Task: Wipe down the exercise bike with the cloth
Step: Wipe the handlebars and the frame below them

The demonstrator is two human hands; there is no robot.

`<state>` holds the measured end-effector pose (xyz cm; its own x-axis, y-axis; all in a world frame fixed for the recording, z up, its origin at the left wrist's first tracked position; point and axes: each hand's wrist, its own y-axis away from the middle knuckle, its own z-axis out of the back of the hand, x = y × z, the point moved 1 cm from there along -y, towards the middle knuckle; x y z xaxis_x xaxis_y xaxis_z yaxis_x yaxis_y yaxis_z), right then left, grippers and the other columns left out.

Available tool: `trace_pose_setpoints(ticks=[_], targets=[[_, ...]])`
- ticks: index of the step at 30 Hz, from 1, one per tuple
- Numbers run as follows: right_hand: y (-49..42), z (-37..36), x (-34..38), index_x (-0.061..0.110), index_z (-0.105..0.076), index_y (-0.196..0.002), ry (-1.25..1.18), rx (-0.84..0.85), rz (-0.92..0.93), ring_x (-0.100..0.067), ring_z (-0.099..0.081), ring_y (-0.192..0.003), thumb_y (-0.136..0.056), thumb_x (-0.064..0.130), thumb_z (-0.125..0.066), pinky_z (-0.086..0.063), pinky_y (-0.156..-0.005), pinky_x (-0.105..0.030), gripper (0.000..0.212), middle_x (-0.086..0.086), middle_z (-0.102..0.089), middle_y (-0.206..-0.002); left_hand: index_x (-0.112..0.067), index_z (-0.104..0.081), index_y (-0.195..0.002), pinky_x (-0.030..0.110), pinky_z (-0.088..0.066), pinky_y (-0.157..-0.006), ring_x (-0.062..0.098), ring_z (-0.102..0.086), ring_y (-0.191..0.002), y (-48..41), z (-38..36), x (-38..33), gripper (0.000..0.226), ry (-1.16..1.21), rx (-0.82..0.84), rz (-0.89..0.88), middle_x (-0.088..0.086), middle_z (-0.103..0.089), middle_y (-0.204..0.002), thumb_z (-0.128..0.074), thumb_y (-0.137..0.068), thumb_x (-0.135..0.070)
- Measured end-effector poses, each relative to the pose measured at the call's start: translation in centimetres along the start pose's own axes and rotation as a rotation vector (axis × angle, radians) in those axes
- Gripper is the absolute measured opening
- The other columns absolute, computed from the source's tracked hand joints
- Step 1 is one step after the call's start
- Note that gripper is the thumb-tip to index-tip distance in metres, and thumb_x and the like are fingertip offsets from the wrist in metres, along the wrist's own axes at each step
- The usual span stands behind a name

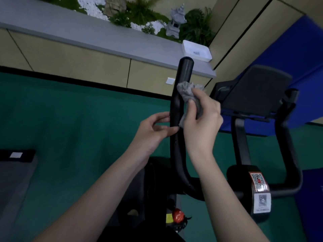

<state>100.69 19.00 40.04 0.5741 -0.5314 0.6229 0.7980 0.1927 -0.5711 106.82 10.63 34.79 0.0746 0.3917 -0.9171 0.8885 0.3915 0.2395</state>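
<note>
A person wipes the exercise bike at its upright black handlebar, seen from just behind the rider's place. The right hand grips a bunched grey cloth, thumb and fingers curled round it, and presses the wad against the right side of the handlebar, a little above its bend. The left hand comes in from the other side of the handlebar, just below the cloth, with forefinger and thumb pinching the tube. How its other fingers lie is hard to tell.

The likeliest trouble is poor coverage. Wadded like this, the cloth probably touches only a narrow strip, so the far side of the handlebar and its rounded tip above could be missed. A downward stroke would run straight into the left fingers. Loose ends of cloth stick out above the right hand and might slip free if the grip eases.

To the right of the handlebar stands the dark console, and beyond the tip a white tray sits on a ledge.
</note>
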Motion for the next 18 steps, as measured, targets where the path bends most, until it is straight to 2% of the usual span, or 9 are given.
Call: trace_pose_setpoints(ticks=[2, 4, 6, 9, 13, 16, 18], targets=[[0.5, 0.0, -0.1, 0.006, -0.067, -0.116, -0.005, 0.038, -0.086, -0.027, -0.061, -0.103, -0.091, 0.003, -0.058, -0.04, -0.09, -0.017, 0.026, 0.014, -0.056, -0.101, -0.01, -0.061, -0.121, 0.014, -0.051, -0.081, 0.006, -0.062, -0.086, -0.2, 0.2, -0.1, 0.044, -0.036, 0.016, 0.007, 0.006, -0.062, -0.119, -0.07, -0.079, 0.0], [1.1, 0.3, -0.6, 0.009, -0.067, -0.116, -0.008, 0.078, -0.189, -0.025, -0.064, -0.099, -0.092, 0.009, -0.059, -0.049, -0.088, -0.028, 0.025, 0.006, -0.068, -0.105, -0.009, -0.06, -0.123, 0.015, -0.051, -0.081, 0.009, -0.06, -0.088, -0.4, 0.5, -0.2, 0.046, -0.057, 0.034, 0.012, 0.007, -0.062, -0.119, -0.071, -0.079, 0.0], [1.4, 0.7, -1.0, 0.011, -0.069, -0.114, -0.028, 0.084, -0.307, -0.018, -0.066, -0.096, -0.092, 0.013, -0.06, -0.053, -0.088, -0.033, 0.023, -0.001, -0.072, -0.104, -0.009, -0.061, -0.122, 0.01, -0.049, -0.074, 0.0, -0.061, -0.081, -0.7, 0.9, -0.4, 0.044, -0.065, 0.063, 0.011, 0.005, -0.063, -0.115, -0.071, -0.08, -0.001], [1.3, 0.6, -1.5, 0.014, -0.07, -0.112, -0.142, 0.021, -0.511, -0.009, -0.066, -0.1, -0.092, 0.013, -0.061, -0.052, -0.094, -0.037, 0.022, 0.001, -0.072, -0.105, -0.011, -0.063, -0.117, 0.008, -0.047, -0.072, -0.004, -0.062, -0.077, -1.3, 1.5, -0.6, 0.037, -0.09, 0.098, 0.017, 0.005, -0.065, -0.113, -0.07, -0.081, -0.003], [0.7, -0.6, -1.9, 0.01, -0.07, -0.113, -0.312, -0.087, -0.747, -0.015, -0.068, -0.101, -0.091, 0.009, -0.063, -0.052, -0.096, -0.041, 0.023, -0.004, -0.072, -0.105, -0.013, -0.064, -0.114, 0.009, -0.047, -0.074, 0.004, -0.06, -0.082, -2.3, 2.0, -1.2, 0.033, -0.135, 0.14, 0.019, 0.005, -0.065, -0.108, -0.07, -0.082, -0.006], [-0.3, -2.0, -1.7, 0.005, -0.067, -0.115, -0.512, -0.133, -0.886, -0.02, -0.068, -0.101, -0.09, 0.003, -0.062, -0.052, -0.097, -0.041, 0.025, -0.01, -0.072, -0.106, -0.018, -0.062, -0.11, 0.007, -0.046, -0.071, 0.0, -0.059, -0.077, -2.9, 2.1, -1.5, 0.032, -0.153, 0.169, 0.011, 0.0, -0.064, -0.1, -0.071, -0.081, -0.005], [-1.0, -2.5, -1.7, 0.002, -0.064, -0.119, -0.599, -0.103, -0.92, -0.023, -0.068, -0.102, -0.092, 0.003, -0.059, -0.052, -0.096, -0.039, 0.027, -0.014, -0.07, -0.108, -0.018, -0.063, -0.107, 0.007, -0.046, -0.07, -0.004, -0.058, -0.071, -3.3, 2.1, -1.5, 0.03, -0.156, 0.187, 0.003, -0.001, -0.063, -0.097, -0.071, -0.081, -0.004]])
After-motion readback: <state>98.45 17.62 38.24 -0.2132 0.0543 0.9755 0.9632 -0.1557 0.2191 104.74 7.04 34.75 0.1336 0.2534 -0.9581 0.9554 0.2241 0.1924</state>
